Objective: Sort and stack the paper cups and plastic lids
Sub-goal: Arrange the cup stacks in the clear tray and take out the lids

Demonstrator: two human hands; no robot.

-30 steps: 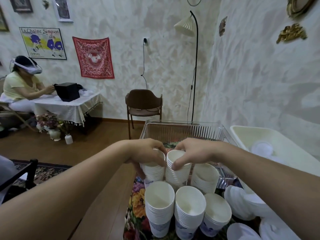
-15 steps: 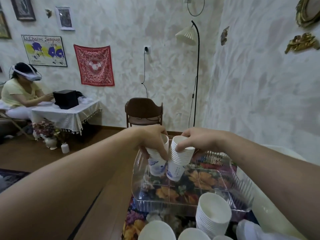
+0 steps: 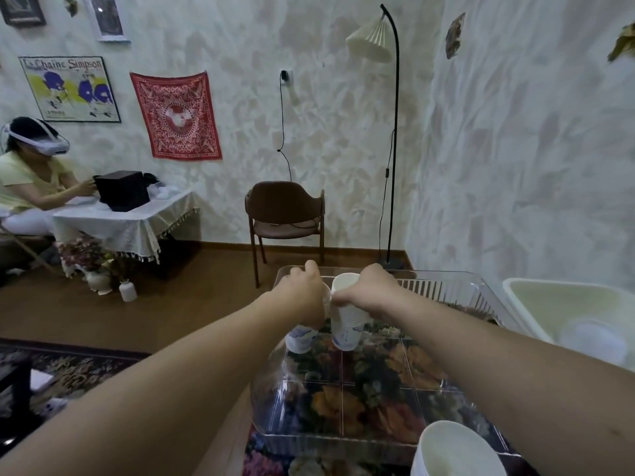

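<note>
hands side by side over a clear tray [image 3: 446, 286]: left hand [image 3: 304, 292] grips one cup stack [image 3: 301, 336], right hand [image 3: 369, 292] grips another cup stack [image 3: 347, 321], the stacks touching inside the tray.

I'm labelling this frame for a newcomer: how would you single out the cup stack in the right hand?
Find the clear plastic bin over the floral cloth. Two white paper cup stacks hang above its far left corner; the right hand grips the right stack. Its open rim shows, while the left hand covers the other's.
</note>
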